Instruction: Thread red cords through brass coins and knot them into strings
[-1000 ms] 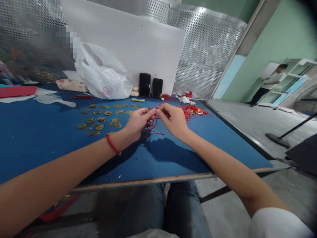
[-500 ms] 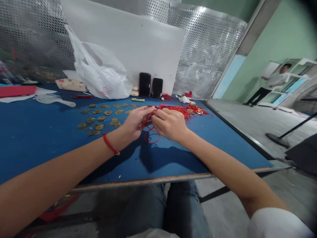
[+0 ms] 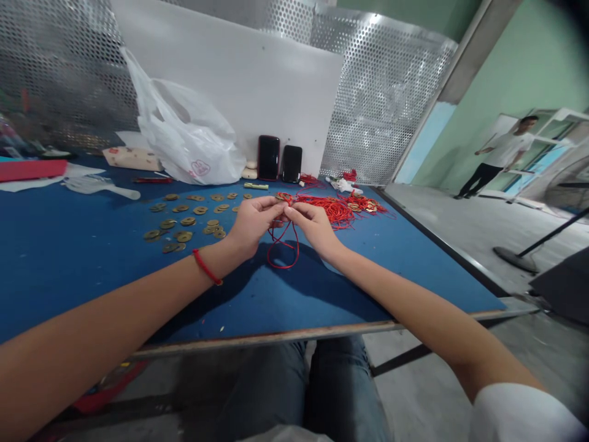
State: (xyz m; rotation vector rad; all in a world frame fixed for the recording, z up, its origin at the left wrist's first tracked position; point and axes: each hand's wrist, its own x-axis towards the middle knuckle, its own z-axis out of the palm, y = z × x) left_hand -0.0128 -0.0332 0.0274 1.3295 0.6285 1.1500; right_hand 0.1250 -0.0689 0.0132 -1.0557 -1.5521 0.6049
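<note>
Keep the red cord (image 3: 281, 244) taut where your left hand (image 3: 251, 224) and right hand (image 3: 313, 226) pinch it shut between fingertips, its loop hanging to the desk (image 3: 73, 258). Work it clear of the cord pile (image 3: 338, 209) and coins (image 3: 186, 220).

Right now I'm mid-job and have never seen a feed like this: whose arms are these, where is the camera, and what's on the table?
There is no machine: these are a person's bare arms, filmed by one camera worn on their head, looking forward and down. The left hand and right hand meet fingertip to fingertip, pinching a red cord that loops down onto the blue table. Brass coins lie scattered to the left; a heap of red cords lies behind the hands. Two phones and a white plastic bag stand by the back panel.
</note>
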